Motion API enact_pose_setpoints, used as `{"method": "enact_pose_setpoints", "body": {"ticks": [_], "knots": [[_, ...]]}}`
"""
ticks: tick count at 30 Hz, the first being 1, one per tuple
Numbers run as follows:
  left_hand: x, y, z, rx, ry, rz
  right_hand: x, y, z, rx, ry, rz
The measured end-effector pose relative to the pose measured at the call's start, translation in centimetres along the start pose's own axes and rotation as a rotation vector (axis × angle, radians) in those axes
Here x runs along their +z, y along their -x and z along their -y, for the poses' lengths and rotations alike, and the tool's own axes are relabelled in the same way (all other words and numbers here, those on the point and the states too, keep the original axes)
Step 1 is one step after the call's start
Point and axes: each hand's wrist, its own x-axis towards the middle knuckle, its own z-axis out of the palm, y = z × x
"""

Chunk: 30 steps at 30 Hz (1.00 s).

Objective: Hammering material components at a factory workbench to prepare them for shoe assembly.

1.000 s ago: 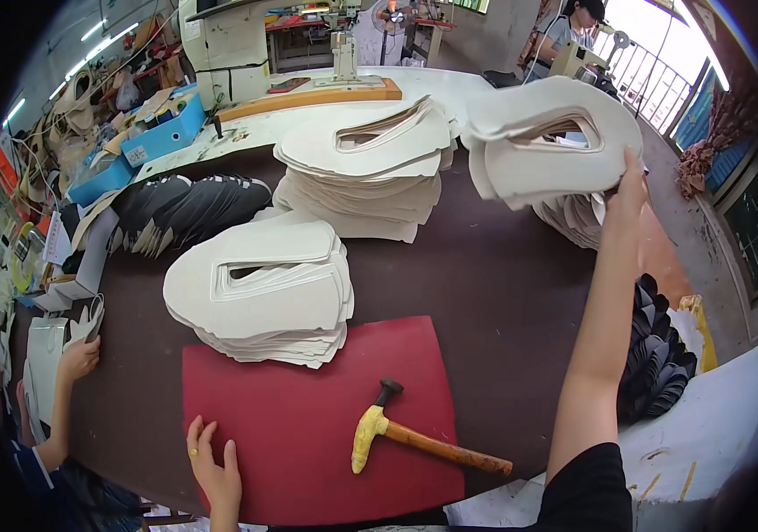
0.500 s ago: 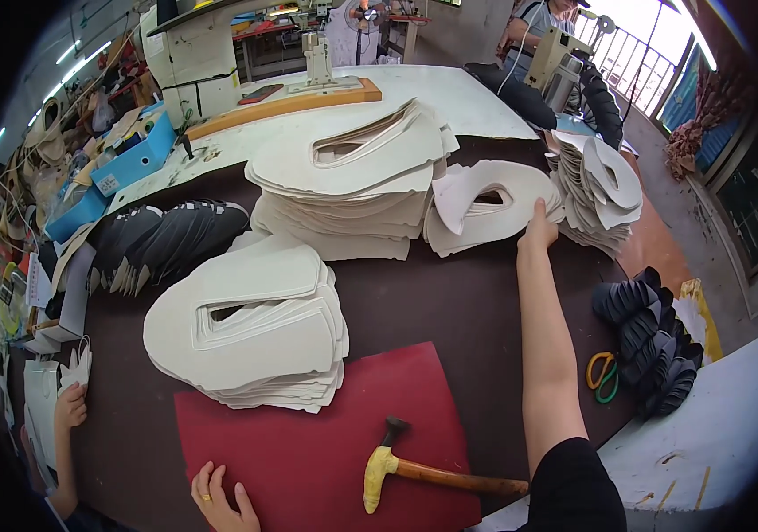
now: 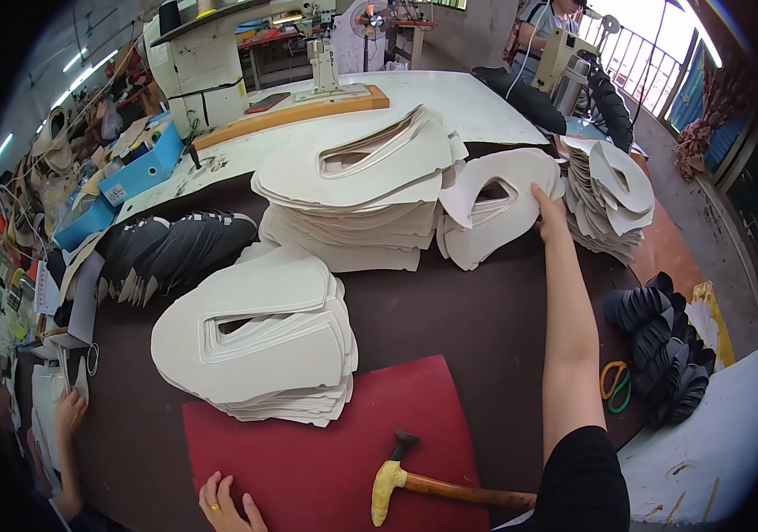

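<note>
My right hand (image 3: pixel 549 213) reaches far across the dark table and grips the edge of a small stack of cream cut-out pieces (image 3: pixel 490 213). That stack lies between a tall cream pile (image 3: pixel 361 191) and a fanned cream pile (image 3: pixel 609 191) on the right. My left hand (image 3: pixel 224 505), wearing a ring, rests flat with fingers apart on the red mat (image 3: pixel 308 461) at the near edge. A yellow-headed hammer (image 3: pixel 432 483) with a wooden handle lies on the mat between my arms. Another cream stack (image 3: pixel 259 337) overlaps the mat's far edge.
Black shoe pieces are fanned out at the left (image 3: pixel 175 248) and at the right (image 3: pixel 663 346), with green-handled scissors (image 3: pixel 614 384) beside the right ones. Another person's hand (image 3: pixel 69 412) is at the far left. A blue box (image 3: pixel 131 173) and a long wooden board (image 3: pixel 295 111) sit behind.
My right hand has drawn a small stack of cream pieces leftward from the right pile to beside the tall middle pile. My left hand has slid lower on the mat.
</note>
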Motion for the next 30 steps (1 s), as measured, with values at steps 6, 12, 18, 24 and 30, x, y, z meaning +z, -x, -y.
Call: {"method": "enact_pose_setpoints", "body": {"ticks": [6,12,18,24,30], "knots": [[-0.4,-0.5,-0.6,-0.016,-0.024,0.022,3.4,3.1,-1.9,-0.439,1.112,-0.341],[-0.9,-0.1,-1.2,-0.037,-0.045,0.031,9.2,8.6,-1.8,-0.394,1.107,0.300],[0.1,-0.3,-0.8,-0.001,-0.007,-0.006,13.7,1.2,-1.8,-0.044,0.444,0.069],[-0.3,-0.6,-1.2,0.016,0.032,-0.009,14.2,-1.6,-4.1,0.060,1.228,0.166],[0.0,-0.8,-1.4,-0.031,0.021,0.006,12.2,-1.4,-4.1,-0.216,0.730,-0.154]]}}
